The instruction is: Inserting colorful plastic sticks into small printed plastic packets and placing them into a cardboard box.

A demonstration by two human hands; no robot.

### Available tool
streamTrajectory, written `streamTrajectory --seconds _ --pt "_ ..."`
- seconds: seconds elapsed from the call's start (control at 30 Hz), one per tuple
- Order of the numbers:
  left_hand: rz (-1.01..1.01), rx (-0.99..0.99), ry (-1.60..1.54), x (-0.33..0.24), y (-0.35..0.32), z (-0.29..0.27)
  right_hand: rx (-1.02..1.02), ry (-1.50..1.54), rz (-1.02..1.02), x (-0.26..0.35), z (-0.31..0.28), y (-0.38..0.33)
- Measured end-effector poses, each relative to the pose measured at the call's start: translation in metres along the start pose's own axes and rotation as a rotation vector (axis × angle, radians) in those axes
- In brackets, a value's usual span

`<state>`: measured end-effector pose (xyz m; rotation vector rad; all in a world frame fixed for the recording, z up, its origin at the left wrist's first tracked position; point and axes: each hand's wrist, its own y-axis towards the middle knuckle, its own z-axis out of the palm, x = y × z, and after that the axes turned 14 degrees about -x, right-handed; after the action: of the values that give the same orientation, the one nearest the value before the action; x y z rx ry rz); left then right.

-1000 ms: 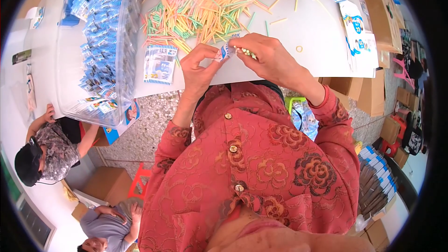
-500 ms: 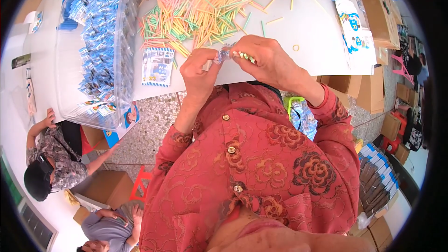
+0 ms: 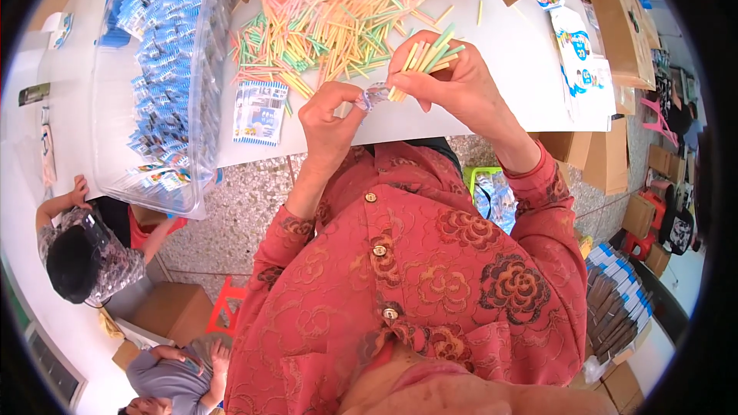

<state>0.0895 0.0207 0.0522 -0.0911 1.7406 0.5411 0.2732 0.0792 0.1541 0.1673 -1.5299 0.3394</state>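
Your L hand (image 3: 332, 117) pinches small blue-white plastic packet (image 3: 375, 96); your R hand (image 3: 465, 86), fingers curled round, grips thin pastel yellow-green sticks (image 3: 433, 55), slanting up-right, lower ends just R of packet

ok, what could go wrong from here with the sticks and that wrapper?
1. The pastel sticks fan out unevenly in the right hand, so one could slip loose or catch on the wrapper.
2. The wrapper, pinched in the left hand, looks thin and crumpled, so it might tear or slide.
3. Both hands are near the front edge of the table, so a dropped stick could reach the floor.
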Motion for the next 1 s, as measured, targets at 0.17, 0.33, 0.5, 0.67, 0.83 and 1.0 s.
streamTrajectory --seconds 0.17,0.33,0.5,0.67,0.83,1.0 --pt "0.016 0.007 -0.02 -0.003 0.0 0.001 -0.025 -0.091 0.021 -0.003 0.002 0.001" --pt "0.034 0.026 0.017 -0.005 0.001 0.003 -0.086 -0.215 -0.1 -0.012 0.005 -0.001" --pt "-0.01 0.037 0.051 -0.006 0.003 0.005 -0.114 -0.353 -0.257 -0.015 0.009 0.002" --pt "-0.02 0.024 0.054 0.0 0.006 0.008 -0.089 -0.479 -0.245 -0.016 0.005 0.01" --pt "-0.001 0.018 0.061 0.005 0.01 0.008 -0.095 -0.452 -0.29 -0.021 0.003 0.017" --pt "0.01 0.006 0.043 0.009 0.012 0.007 -0.114 -0.535 -0.453 -0.034 0.0 0.023"
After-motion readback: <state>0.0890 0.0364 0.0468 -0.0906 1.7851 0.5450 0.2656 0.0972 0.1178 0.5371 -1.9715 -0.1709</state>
